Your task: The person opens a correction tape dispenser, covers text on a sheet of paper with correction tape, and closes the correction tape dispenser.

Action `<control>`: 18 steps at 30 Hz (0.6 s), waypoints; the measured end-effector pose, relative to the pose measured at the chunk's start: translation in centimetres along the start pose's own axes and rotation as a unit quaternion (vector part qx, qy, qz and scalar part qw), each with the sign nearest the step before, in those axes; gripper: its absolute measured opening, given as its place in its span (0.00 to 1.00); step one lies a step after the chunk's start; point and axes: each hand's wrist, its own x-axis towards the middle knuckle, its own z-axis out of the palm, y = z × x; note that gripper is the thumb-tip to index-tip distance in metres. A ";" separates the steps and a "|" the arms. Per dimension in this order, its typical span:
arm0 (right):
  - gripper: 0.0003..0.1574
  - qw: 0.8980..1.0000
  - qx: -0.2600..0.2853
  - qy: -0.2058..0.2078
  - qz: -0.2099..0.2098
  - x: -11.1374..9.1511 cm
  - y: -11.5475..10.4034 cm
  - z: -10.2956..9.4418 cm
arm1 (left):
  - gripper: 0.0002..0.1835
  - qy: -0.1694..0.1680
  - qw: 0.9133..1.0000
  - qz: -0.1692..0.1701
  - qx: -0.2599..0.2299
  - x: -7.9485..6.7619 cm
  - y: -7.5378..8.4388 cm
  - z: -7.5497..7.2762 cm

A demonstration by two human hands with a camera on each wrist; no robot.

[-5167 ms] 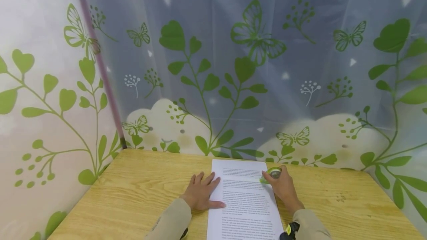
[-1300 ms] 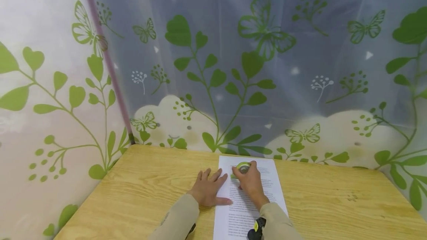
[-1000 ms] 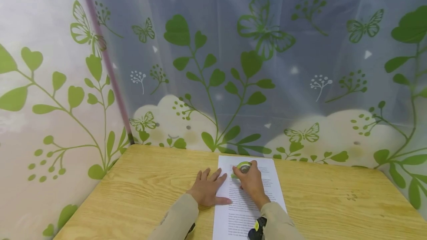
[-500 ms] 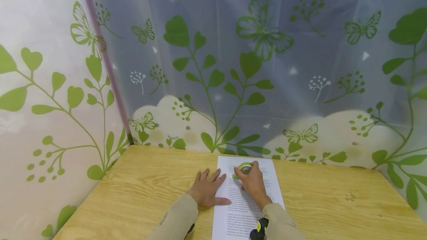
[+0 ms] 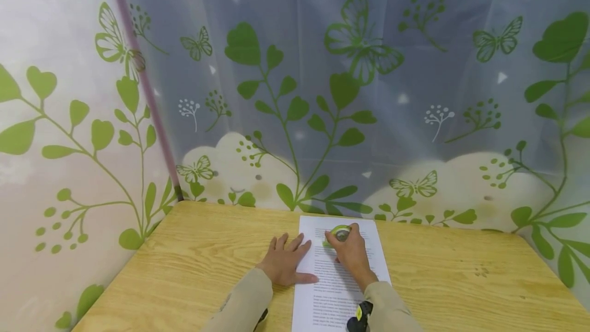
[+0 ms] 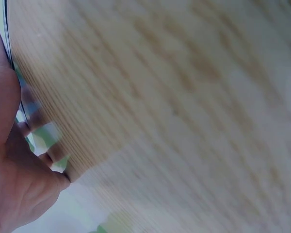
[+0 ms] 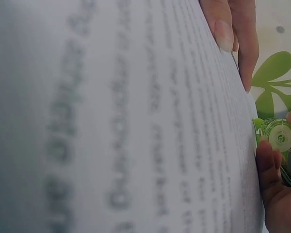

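A printed sheet of white paper [image 5: 306, 301] lies on the wooden table. My left hand [image 5: 282, 263] rests flat at its left edge, fingers spread over the wood and thumb lying on the margin. In the left wrist view that same hand [image 6: 19, 179] shows at the far left side. Between thumb and fingers, my right hand [image 5: 354, 255] grips a green, see-through correction tape [image 5: 341, 234], its tip down at the upper text lines. The right wrist view shows the round white spool of the correction tape [image 7: 280, 138], partly hidden by the right hand's fingers.
The wooden table [image 5: 198, 255] reaches back to a blue-grey curtain [image 5: 295, 91] printed with green leaves and butterflies. A pale curtain [image 5: 60, 91] hangs along the left side. Faint marks [image 5: 481, 271] dot the tabletop right of the paper.
From the sheet's right edge about five seconds ago, my right hand has come left with the correction tape. During the last second it slides slightly rightward along the text. My left hand stays put.
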 end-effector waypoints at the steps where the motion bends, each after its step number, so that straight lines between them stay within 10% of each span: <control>1: 0.36 1.000 0.000 0.001 -0.001 0.0 0.0 -0.1 | 0.48 0.002 1.000 0.001 0.000 0.0 0.0 0.0; 18: 0.35 1.000 -0.028 0.012 -0.008 -0.1 0.5 -1.0 | 0.47 0.004 1.000 0.011 -0.016 0.3 -0.4 0.4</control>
